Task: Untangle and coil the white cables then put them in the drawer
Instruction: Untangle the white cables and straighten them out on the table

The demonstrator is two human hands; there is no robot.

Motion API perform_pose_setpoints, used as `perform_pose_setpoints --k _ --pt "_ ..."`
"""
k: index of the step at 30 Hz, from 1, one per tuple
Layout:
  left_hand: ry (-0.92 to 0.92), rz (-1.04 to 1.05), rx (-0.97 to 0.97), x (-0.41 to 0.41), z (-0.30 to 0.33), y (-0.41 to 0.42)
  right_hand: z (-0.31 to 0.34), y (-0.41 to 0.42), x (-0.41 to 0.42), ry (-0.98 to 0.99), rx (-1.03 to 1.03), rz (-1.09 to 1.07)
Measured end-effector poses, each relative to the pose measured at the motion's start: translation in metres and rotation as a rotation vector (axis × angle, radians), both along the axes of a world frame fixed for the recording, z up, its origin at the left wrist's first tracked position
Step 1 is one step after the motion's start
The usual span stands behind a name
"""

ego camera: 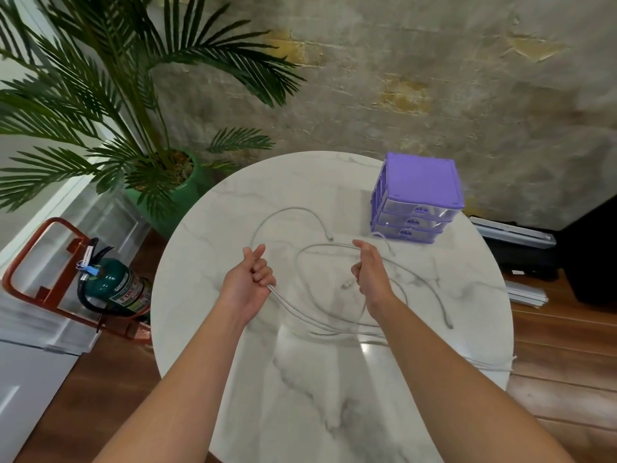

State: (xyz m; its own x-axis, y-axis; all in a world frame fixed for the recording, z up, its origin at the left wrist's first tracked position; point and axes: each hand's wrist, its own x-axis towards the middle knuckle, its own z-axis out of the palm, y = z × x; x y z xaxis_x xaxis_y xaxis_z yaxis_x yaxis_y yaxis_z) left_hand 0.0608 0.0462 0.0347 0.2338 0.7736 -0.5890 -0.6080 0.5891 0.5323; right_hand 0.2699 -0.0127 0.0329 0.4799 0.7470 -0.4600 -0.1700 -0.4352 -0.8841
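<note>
Two hands work over the middle of the round marble surface (334, 412), set apart from each other with loops of cable between them. The left hand (250, 279) is curled into a fist round several strands of the white cables (300, 315), thumb up, and the strands leave the fist on its near side and trail toward the right near edge. That grip looks meant to gather the slack into one bunch so a coil can be built from it. The right hand (369, 272) is raised beside a loop that arcs from its fingertips toward the left; its fingers look bent round a strand, though the back of the hand hides the contact, so I cannot tell whether it truly holds it. A plug end (347, 284) lies just left of that hand.

More cable runs out in a wide loop toward the far left of the surface and in a tail to the right, and part of it hangs over the right near edge. So the cables are mostly loose and spread, with coiling barely begun.

At the far right of the surface stands the purple drawer unit (419, 198), its three clear drawers all pushed in. Beyond the surface, left, are a potted palm (110, 105) and a fire extinguisher (115, 285).
</note>
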Motion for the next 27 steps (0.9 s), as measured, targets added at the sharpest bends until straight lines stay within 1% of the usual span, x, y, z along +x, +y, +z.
perform_pose_setpoints --k 3,5,7,10,13,15,19,23,27 --pt "0.023 -0.041 0.005 0.006 0.004 0.000 0.007 0.001 -0.002 -0.152 0.038 0.176" --pt "0.021 -0.062 0.001 0.009 0.007 0.000 0.012 0.001 -0.006 -0.183 0.018 0.270" --pt "0.007 -0.072 -0.005 0.012 0.011 0.000 0.019 -0.001 -0.011 -0.180 0.042 0.316" --pt "0.004 -0.127 0.026 0.016 0.012 -0.001 0.026 -0.006 -0.017 -0.159 0.111 0.351" --pt "0.012 -0.175 0.060 0.020 0.013 -0.003 0.025 -0.010 -0.024 -0.219 0.179 0.373" --pt "0.012 -0.154 0.045 0.022 0.014 -0.004 0.021 -0.013 -0.025 -0.238 0.169 0.359" --pt "-0.091 -0.047 -0.013 0.023 0.014 -0.003 0.016 -0.022 -0.023 -0.239 0.116 0.397" --pt "-0.080 -0.028 0.010 0.024 0.016 -0.004 0.015 -0.029 -0.020 -0.227 0.084 0.425" --pt "-0.082 -0.013 0.028 0.027 0.016 -0.005 0.014 -0.031 -0.019 -0.258 0.066 0.438"
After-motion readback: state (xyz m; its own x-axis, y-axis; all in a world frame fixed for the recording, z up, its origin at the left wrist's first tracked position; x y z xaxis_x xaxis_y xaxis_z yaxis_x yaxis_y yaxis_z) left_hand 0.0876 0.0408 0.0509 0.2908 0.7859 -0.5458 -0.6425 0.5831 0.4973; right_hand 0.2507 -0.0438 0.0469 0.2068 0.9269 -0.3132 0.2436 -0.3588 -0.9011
